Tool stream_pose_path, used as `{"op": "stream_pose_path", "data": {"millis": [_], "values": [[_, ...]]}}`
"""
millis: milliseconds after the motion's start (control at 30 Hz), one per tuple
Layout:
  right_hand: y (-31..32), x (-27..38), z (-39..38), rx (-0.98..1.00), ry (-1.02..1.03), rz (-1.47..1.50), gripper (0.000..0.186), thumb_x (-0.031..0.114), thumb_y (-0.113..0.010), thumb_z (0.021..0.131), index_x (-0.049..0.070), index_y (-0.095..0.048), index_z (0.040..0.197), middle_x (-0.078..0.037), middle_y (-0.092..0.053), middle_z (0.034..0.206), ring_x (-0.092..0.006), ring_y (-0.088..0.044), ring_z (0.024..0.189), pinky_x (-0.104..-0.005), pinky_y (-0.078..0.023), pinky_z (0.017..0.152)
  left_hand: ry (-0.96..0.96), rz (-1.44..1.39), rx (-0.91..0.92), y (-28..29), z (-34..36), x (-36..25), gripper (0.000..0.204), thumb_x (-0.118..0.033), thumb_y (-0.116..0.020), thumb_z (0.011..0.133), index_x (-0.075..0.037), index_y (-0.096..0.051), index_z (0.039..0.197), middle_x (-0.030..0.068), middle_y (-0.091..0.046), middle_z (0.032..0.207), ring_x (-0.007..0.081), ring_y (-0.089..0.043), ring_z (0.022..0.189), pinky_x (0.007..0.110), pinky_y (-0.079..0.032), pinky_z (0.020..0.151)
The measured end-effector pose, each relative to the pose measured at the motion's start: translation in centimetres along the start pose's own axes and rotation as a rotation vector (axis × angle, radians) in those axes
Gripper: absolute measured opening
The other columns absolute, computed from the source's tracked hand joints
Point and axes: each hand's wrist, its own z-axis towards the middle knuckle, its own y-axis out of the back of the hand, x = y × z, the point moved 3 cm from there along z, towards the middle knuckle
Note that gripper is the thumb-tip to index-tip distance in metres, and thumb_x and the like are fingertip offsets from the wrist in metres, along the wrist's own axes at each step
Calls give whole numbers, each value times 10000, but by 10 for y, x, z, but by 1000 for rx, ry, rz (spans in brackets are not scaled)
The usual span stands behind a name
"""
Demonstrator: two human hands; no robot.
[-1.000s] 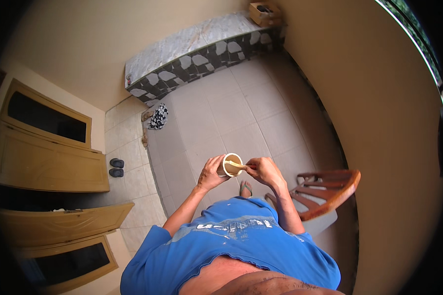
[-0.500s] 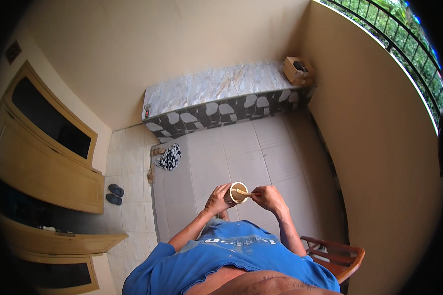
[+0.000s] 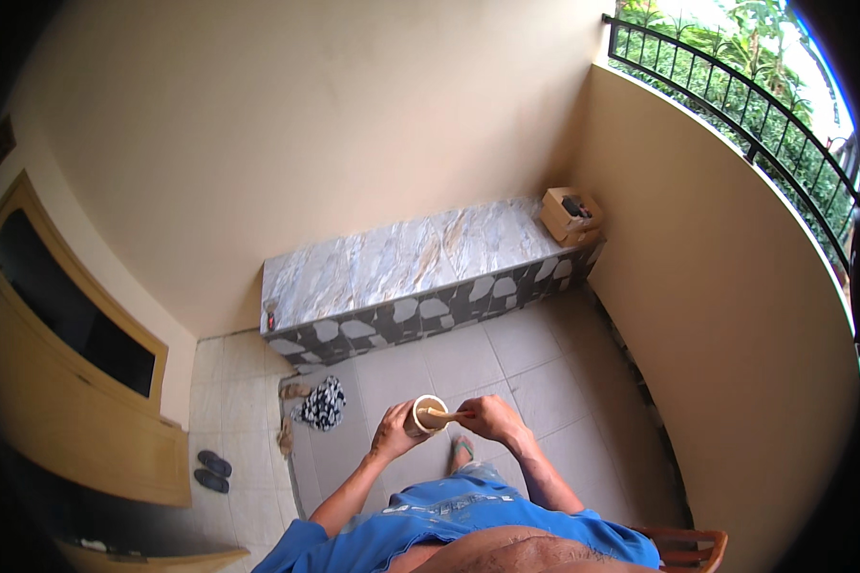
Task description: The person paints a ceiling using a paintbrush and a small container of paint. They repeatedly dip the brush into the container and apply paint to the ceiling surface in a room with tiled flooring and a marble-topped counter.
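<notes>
In front of my body my left hand [image 3: 391, 436] is wrapped round the side of a round, cream-rimmed can [image 3: 414, 424], whose opening is tilted up toward me. My right hand [image 3: 493, 419] grips the handle of what looks like a paintbrush [image 3: 447, 415]. Its pale end reaches over the rim into the can. What lies at the bottom of the can is too small to make out.
A marble-topped bench [image 3: 382, 267] runs along the far wall, with a cardboard box [image 3: 571, 218] at its right end. A patterned cloth [image 3: 323, 405] and dark slippers [image 3: 212, 471] lie on the floor at left. Behind me at right is a wooden chair [image 3: 683, 546].
The view has tilted up, so the bench and railing show lower. Both hands, with the can and paintbrush, appear lower and slightly left. A foot in a slipper now shows below them.
</notes>
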Motion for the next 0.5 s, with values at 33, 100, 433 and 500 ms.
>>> {"op": "stream_pose_path", "data": {"millis": [33,100,433,500], "values": [[-1,-3,13,8,3,8,251,300,-700,894,89,-779,1003,-158,-754,898,-351,-724,837,-433,-572,743,13,-8,11,0,7,7,780,-307,-939,680,-25,-590,1318,157,-663,1253,356,-625,1175,457,-516,1008],[1,-12,41,-1,25,12,253,301,-713,889,93,-779,1016,-163,-754,903,-354,-728,840,-430,-576,735,11,-20,28,-1,33,23,777,-299,-939,676,-26,-593,1316,160,-668,1241,359,-629,1161,458,-515,1003],[128,-30,266,-76,182,-16,227,290,-704,880,89,-775,959,-185,-735,869,-392,-708,841,-464,-565,741,17,-30,-60,-13,273,122,811,-287,-950,649,-46,-583,1331,161,-657,1251,377,-613,1168,460,-520,989],[150,-43,305,-95,162,6,226,276,-712,867,78,-773,959,-180,-736,860,-386,-709,833,-460,-562,735,-2,-30,-67,-12,324,124,815,-275,-953,646,-60,-580,1337,160,-659,1247,380,-621,1163,463,-524,982]]}}
